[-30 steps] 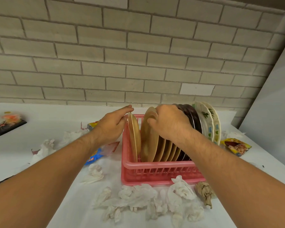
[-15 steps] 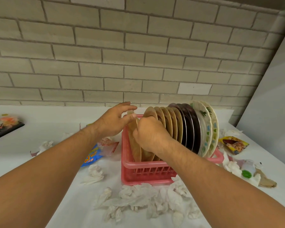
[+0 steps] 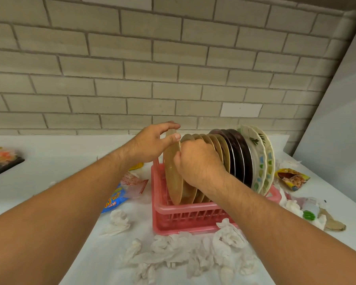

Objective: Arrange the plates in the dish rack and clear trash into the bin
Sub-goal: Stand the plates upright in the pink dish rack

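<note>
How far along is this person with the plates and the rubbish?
Done: dark plates and floral plates stand on edge in the pink rack. In hand: the left hand pinches the top rim of the leftmost tan plate, and the right hand grips its edge. Left: crumpled tissues, a blue wrapper and a yellow wrapper lie on the counter; no bin is in view.

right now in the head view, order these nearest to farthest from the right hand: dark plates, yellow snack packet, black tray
From the right hand:
1. dark plates, in the pink rack, just to its right
2. yellow snack packet, right of the rack
3. black tray, far left
</note>
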